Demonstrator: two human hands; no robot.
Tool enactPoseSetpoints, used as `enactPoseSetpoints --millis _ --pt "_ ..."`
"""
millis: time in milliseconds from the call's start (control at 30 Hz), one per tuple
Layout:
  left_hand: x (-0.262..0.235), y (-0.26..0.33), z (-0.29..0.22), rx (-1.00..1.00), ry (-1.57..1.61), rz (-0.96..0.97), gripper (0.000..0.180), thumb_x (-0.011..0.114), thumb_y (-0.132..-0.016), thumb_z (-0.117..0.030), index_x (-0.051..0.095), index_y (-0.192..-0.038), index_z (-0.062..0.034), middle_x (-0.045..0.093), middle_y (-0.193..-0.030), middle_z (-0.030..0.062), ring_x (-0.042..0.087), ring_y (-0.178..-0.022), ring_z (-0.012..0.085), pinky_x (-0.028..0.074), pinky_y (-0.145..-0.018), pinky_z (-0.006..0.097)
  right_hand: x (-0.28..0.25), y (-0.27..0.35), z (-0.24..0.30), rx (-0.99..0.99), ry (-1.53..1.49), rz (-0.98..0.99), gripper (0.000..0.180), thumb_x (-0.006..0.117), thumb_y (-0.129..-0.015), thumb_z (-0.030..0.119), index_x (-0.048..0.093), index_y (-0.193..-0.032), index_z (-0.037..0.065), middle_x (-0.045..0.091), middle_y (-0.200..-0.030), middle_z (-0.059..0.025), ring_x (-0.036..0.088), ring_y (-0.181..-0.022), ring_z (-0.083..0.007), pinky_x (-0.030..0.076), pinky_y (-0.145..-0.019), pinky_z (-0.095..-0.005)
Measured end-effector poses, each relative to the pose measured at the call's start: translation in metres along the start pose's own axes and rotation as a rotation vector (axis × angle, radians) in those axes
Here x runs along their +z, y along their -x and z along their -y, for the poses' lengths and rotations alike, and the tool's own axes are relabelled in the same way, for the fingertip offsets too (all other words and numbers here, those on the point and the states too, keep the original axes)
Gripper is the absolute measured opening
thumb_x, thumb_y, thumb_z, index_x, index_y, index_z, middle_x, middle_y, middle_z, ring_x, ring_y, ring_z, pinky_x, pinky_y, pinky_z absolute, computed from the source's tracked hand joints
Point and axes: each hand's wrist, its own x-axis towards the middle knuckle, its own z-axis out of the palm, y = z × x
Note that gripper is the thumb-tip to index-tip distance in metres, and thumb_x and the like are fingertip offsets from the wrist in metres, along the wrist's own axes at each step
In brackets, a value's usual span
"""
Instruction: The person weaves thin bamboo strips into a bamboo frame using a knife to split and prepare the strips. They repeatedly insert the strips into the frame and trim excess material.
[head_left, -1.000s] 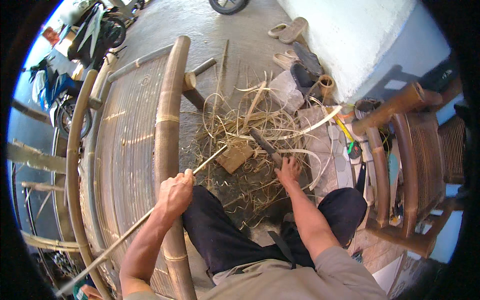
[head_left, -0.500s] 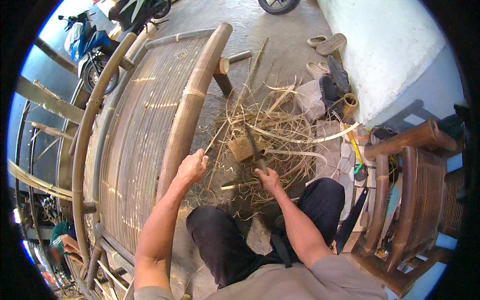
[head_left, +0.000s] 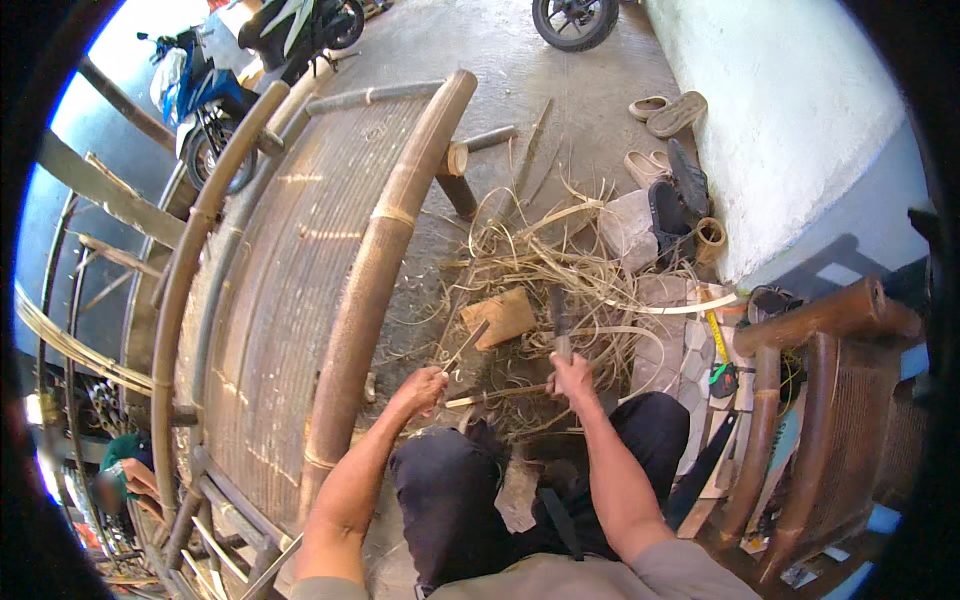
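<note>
My left hand [head_left: 424, 390] is closed around a thin bamboo strip [head_left: 468, 343], just above my left knee. The strip's tip points up toward a wooden block [head_left: 498, 318] lying on the floor. In my right hand [head_left: 572, 377] is the handle of a knife, its dark blade [head_left: 556, 308] pointing away from me, to the right of the block. Bamboo shavings [head_left: 590, 285] lie tangled around and beyond the blade. A pale bamboo piece [head_left: 490, 397] lies between my two hands, low over the floor.
A bamboo bench [head_left: 320, 230] stands along my left. To my right are a bamboo chair [head_left: 815, 420], a yellow tape measure [head_left: 718, 345] and a dark saw-like blade [head_left: 705, 475]. Sandals [head_left: 678, 115] lie by the wall; motorbikes [head_left: 205, 110] stand farther off, and a person sits at lower left.
My left hand has come back toward my knee with the bamboo strip, whose tip now lies nearer me. My right hand and the knife have shifted right, farther from the block.
</note>
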Motion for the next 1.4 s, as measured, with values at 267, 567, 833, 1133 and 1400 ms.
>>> enactPoseSetpoints --millis 267,567,833,1133,1400 --pt "0.056 -0.072 0.010 0.253 -0.480 -0.492 0.038 0.049 -0.103 -0.036 0.062 -0.098 -0.0013 0.069 -0.087 0.0289 0.067 -0.083 0.0493 0.050 -0.074 0.060 -0.027 0.035 -0.003 -0.489 0.907 -0.096 0.043 0.067 -0.094 0.045 0.061 -0.098 0.002 0.067 -0.072 -0.0220 0.067 -0.069 -0.0456 0.051 -0.064 -0.0528" --pt "0.074 -0.123 -0.003 0.236 -0.490 -0.581 0.034 0.046 -0.104 -0.031 0.061 -0.103 -0.0008 0.068 -0.078 0.0305 0.070 -0.074 0.0462 0.054 -0.067 0.058 -0.008 -0.022 0.059 -0.548 1.034 0.007 0.037 0.069 -0.092 0.039 0.062 -0.104 0.005 0.070 -0.080 -0.0213 0.069 -0.075 -0.0436 0.053 -0.067 -0.0517" --pt "0.092 -0.114 0.005 0.291 -0.460 -0.614 0.027 0.049 -0.103 -0.028 0.058 -0.113 -0.0045 0.068 -0.073 0.0247 0.069 -0.067 0.0442 0.054 -0.059 0.056 0.026 -0.070 0.084 -0.803 0.935 0.114 0.034 0.071 -0.093 0.037 0.060 -0.100 0.006 0.071 -0.088 -0.0201 0.070 -0.078 -0.0418 0.054 -0.065 -0.0509" --pt "0.087 -0.110 0.001 0.278 -0.453 -0.592 0.020 0.051 -0.104 -0.024 0.055 -0.101 -0.0043 0.066 -0.072 0.0261 0.066 -0.066 0.0469 0.050 -0.055 0.057 0.025 -0.092 0.085 -0.559 1.350 0.180 0.037 0.068 -0.094 0.038 0.052 -0.098 0.005 0.070 -0.080 -0.0233 0.070 -0.072 -0.0451 0.057 -0.062 -0.0513" --pt "0.097 -0.122 0.016 0.336 -0.433 -0.711 0.017 0.058 -0.101 -0.020 0.060 -0.102 -0.0032 0.065 -0.073 0.0263 0.067 -0.066 0.0463 0.050 -0.054 0.056 0.028 -0.083 0.101 -0.877 0.917 0.114 0.045 0.064 -0.097 0.043 0.058 -0.113 0.002 0.071 -0.083 -0.0207 0.072 -0.070 -0.0391 0.057 -0.062 -0.0475"
